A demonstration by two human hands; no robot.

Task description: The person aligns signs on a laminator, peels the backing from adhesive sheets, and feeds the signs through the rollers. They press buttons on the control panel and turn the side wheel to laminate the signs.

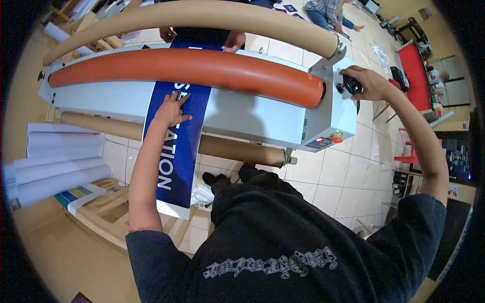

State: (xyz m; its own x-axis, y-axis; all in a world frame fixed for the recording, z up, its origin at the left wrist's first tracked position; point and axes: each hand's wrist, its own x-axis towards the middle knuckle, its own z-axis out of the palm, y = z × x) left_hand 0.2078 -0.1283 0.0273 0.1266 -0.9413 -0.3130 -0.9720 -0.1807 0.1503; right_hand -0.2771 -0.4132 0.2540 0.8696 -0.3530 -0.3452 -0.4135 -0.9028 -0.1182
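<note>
My left hand [173, 109] lies flat with spread fingers on a dark blue printed sheet [183, 144] with white lettering. The sheet passes under the orange roller [202, 68] of a pale roll laminator [252, 121], and its white lower end hangs over the near side. At the machine's right end, my right hand [373, 85] is closed around a black crank handle [353, 86]. On the far side, another person's hands [234, 41] are at the part of the sheet that shows beyond the roller.
A cardboard tube [202, 14] spans the machine's top, and a brown lower roller [242, 150] runs beneath it. A red button [336, 140] sits on the control panel. White paper rolls [60, 169] and a wooden frame [108, 204] are at left. Another person sits on the floor behind.
</note>
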